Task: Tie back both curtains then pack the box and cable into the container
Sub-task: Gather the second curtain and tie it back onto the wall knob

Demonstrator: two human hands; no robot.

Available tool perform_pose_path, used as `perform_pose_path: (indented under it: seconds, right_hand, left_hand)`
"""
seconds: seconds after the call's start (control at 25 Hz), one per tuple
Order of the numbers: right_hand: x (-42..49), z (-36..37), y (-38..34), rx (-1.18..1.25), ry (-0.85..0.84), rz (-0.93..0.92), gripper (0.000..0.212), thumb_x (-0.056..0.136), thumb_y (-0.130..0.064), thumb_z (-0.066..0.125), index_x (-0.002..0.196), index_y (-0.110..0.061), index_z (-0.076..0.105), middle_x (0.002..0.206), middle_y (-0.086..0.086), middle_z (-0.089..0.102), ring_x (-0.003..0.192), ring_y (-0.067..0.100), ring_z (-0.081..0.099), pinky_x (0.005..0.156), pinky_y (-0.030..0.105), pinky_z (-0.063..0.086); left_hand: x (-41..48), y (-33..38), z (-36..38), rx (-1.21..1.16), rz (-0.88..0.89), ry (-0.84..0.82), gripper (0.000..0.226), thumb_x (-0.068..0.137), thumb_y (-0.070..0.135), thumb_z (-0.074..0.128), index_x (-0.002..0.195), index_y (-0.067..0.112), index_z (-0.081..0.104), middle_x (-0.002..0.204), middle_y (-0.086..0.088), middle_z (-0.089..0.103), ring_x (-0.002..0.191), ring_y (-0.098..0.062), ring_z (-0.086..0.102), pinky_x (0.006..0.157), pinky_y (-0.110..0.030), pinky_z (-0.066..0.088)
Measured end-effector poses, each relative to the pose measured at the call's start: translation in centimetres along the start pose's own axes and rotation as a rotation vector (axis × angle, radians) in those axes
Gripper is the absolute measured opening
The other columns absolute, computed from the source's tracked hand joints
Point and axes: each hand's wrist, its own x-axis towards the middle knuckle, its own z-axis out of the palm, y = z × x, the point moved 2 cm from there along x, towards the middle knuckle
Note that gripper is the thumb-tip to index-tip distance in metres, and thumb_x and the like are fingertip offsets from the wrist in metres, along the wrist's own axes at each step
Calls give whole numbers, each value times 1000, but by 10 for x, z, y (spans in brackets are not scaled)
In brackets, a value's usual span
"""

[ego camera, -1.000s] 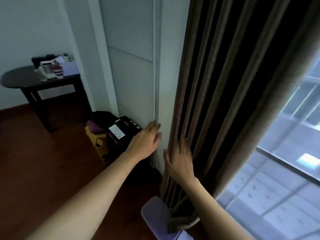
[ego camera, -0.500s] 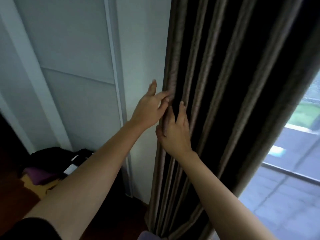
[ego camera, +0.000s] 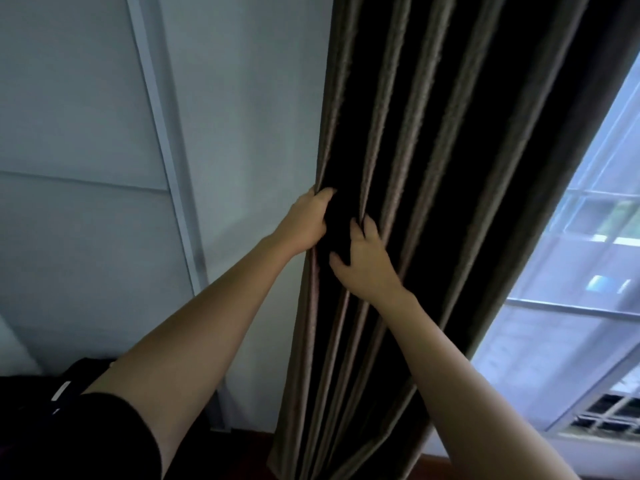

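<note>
Just 1 view here, worn on the person's head, facing forward and slightly up along the gathered curtain (ego camera: 415, 168), close enough that its folds fill the middle of the frame. Both forearms reach in from the bottom edge. The pale wall (ego camera: 225, 133) runs off to the left, the window (ego camera: 588, 271) sits at the right edge, and a strip of floor shows at the very bottom.

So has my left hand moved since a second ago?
Yes. The left hand has left the white wall, gone right onto the curtain edge, and now curls around a fold.
</note>
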Motion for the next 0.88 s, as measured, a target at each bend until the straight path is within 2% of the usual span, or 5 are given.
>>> perform_pose_path:
  seconds: [0.24,0.56,0.72,0.8,0.88]
  right_hand:
    - [-64,61,38,-3,-448,78,83,90,-20,54,150,-10,-2,158,6,-11,143,26,18,109,23,25]
    - [-78,69,51,-38,-493,5,82,90,-21,53,150,-10,-2,158,4,-14,145,24,13,110,23,23]
    - [-80,65,55,-51,-536,-33,81,90,-24,55,150,-8,3,159,7,-10,146,26,6,116,31,17]
    - [-81,57,53,8,-315,-81,69,86,-22,58,146,-9,26,158,11,4,146,25,8,119,39,15]
    - [-76,43,52,10,117,-74,48,83,-18,61,129,-11,50,154,17,16,144,28,16,117,41,20]
  left_hand:
    - [-13,-16,15,-4,51,-199,47,90,-5,41,136,6,44,134,-19,45,116,-30,51,89,-22,38]
    - [-18,14,17,0,71,-294,8,88,9,50,96,10,52,94,-2,47,75,-13,47,60,-21,35]
    - [-19,24,23,27,77,-219,22,89,30,58,90,8,54,86,4,47,77,-14,51,65,-25,42]
    - [-19,22,28,66,71,-141,15,91,18,52,82,6,50,83,1,43,76,-19,50,65,-27,38]
    - [-17,17,29,84,58,-122,12,90,12,49,80,6,49,85,-3,43,77,-20,50,64,-26,35]
